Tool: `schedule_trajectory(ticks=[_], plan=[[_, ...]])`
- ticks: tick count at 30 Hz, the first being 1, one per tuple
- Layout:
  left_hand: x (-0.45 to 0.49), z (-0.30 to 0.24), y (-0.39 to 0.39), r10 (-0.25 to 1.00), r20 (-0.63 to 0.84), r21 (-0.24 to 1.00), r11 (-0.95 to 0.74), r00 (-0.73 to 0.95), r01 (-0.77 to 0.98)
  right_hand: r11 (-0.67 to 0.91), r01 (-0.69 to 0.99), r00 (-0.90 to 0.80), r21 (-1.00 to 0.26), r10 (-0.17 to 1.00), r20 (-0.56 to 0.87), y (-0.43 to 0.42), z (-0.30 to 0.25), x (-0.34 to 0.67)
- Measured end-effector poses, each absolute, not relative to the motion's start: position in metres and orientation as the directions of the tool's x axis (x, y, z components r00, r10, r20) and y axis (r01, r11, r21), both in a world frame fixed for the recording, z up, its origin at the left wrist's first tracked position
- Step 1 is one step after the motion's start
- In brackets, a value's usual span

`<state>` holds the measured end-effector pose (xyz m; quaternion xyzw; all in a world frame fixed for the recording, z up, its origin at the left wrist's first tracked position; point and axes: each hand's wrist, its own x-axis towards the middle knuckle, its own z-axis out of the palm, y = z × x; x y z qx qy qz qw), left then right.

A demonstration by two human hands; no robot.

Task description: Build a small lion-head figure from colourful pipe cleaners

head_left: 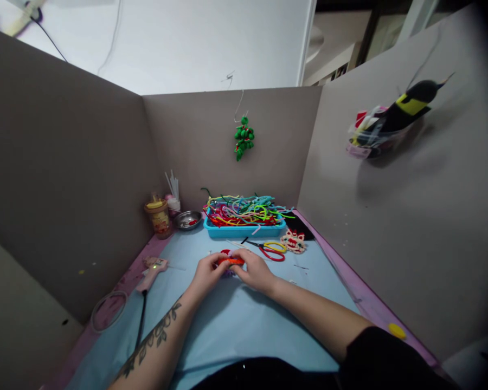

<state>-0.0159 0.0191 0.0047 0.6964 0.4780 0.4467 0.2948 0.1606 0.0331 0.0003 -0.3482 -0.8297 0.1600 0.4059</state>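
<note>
My left hand [209, 270] and my right hand [255, 268] meet over the middle of the table. Their fingers are closed together on a small orange-red pipe-cleaner piece [232, 261]. Some purple shows below it, partly hidden by my fingers. Just beyond lie scissors [268, 249] with one yellow and one red handle loop. A finished-looking pipe-cleaner ornament [294, 241] in cream and red rests to their right. Behind my hands stands a blue tray [244, 232] heaped with many-coloured pipe cleaners [248, 210].
A pink glue gun [151, 275] with a lit light and black cord lies left. A metal bowl [187, 220], a lidded cup [159, 219] and white sticks [173, 187] stand at the back left. Grey panels enclose the table; a green ornament [244, 138] and a filled holder [380, 132] hang there.
</note>
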Motion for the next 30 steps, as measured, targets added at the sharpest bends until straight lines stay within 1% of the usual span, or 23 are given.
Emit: schedule_trajectory(ticks=[3,5,13,16,19,24,30], plan=[[-0.0176,0.0046,0.0202,0.922,0.378,0.814,-0.375,0.087,0.443,0.632,0.4,-0.406,-0.664,0.771,0.49,0.0349,0.001,0.1598],[-0.0185,0.0034,0.0213,0.914,0.398,0.802,-0.389,0.08,0.453,0.591,0.384,-0.395,-0.71,0.8,0.452,0.0364,0.0008,0.1594],[-0.0193,-0.0015,0.022,0.864,0.479,0.729,-0.489,0.152,0.479,0.502,0.349,-0.376,-0.792,0.849,0.372,0.0388,-0.0023,0.1574],[-0.0192,-0.0024,0.0214,0.835,0.514,0.693,-0.539,0.195,0.479,0.498,0.347,-0.387,-0.795,0.848,0.362,0.0383,-0.0015,0.1569],[-0.0186,-0.0029,0.0206,0.839,0.507,0.697,-0.534,0.198,0.478,0.495,0.349,-0.39,-0.796,0.849,0.357,0.037,0.0012,0.1568],[-0.0163,-0.0002,0.0181,0.888,0.439,0.78,-0.453,0.137,0.431,0.54,0.311,-0.383,-0.782,0.824,0.417,0.0356,0.0024,0.1575],[-0.0146,0.0063,0.0163,0.93,0.338,0.851,-0.366,0.142,0.375,0.625,0.334,-0.393,-0.706,0.773,0.498,0.0358,-0.0006,0.1586]])
